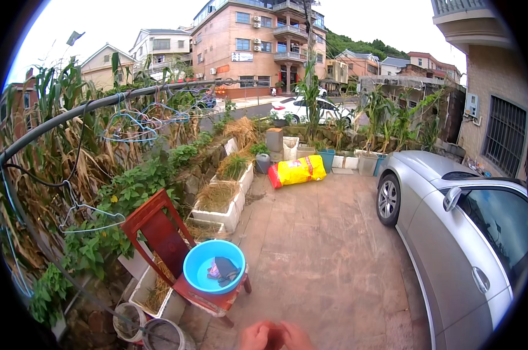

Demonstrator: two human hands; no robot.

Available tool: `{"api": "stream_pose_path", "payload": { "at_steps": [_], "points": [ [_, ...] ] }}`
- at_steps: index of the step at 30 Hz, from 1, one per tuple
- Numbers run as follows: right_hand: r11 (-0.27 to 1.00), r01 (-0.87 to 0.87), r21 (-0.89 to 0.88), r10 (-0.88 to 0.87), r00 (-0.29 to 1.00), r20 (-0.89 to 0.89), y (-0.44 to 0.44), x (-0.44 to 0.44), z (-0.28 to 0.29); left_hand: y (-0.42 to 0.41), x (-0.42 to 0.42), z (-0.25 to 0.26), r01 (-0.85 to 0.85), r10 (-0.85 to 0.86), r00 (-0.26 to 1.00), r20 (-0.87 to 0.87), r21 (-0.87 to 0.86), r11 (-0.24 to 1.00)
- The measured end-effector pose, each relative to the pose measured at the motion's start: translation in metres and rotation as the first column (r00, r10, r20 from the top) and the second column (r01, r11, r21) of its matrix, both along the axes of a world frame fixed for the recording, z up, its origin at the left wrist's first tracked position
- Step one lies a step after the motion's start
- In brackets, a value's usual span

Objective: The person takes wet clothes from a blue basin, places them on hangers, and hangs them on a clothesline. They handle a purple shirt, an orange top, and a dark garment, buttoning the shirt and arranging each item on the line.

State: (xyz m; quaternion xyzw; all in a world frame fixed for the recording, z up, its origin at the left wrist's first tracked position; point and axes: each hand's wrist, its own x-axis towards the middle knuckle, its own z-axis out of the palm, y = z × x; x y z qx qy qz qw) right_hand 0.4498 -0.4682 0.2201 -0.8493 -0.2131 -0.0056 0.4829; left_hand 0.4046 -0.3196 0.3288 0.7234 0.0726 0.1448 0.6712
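Observation:
My left hand (254, 336) and my right hand (296, 337) are close together at the bottom edge, their fingertips nearly meeting. Between them is a dark reddish patch; blur hides whether it is fingers, shadow or something held. Ahead and to the left, a light-blue plastic basin (198, 273) sits on the seat of a red-brown wooden chair (206, 306). Inside the basin lie a dark cloth (225, 267) and a small lilac cloth (214, 267), bunched together.
Wire hangers (137, 120) dangle from a curved grey pole (78, 109) on the left; one hanger (91, 218) hangs lower near the chair. White foam planters (242, 188) line the wall. A yellow sack (296, 170) lies on the paving. At right stands a silver car (443, 245).

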Motion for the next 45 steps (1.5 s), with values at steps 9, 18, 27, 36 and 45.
{"api": "stream_pose_path", "payload": {
  "at_steps": [9,18,27,36,45],
  "points": [
    [0.991,-0.062,0.118,0.082,0.981,-0.176,-0.007,0.004,-0.026,0.008,0.004,-0.016,-0.025,0.024,0.999,-0.034,-0.035,0.999],
    [0.952,-0.157,0.263,0.22,0.947,-0.232,-0.024,0.01,-0.035,0.022,0.003,-0.032,-0.029,0.029,1.0,0.004,-0.058,0.998],
    [0.956,0.049,0.29,0.009,0.981,-0.194,-0.03,0.023,-0.031,0.033,-0.009,-0.04,-0.055,0.061,0.994,-0.095,0.068,0.996],
    [0.806,0.061,0.589,0.188,0.917,-0.352,-0.001,0.012,0.048,0.056,-0.021,-0.1,-0.13,0.14,0.99,0.018,0.504,0.854],
    [0.849,0.139,0.51,0.196,0.813,-0.548,0.01,0.005,0.11,0.046,-0.038,-0.133,-0.11,0.076,0.993,0.085,0.543,0.832]
  ]
}}
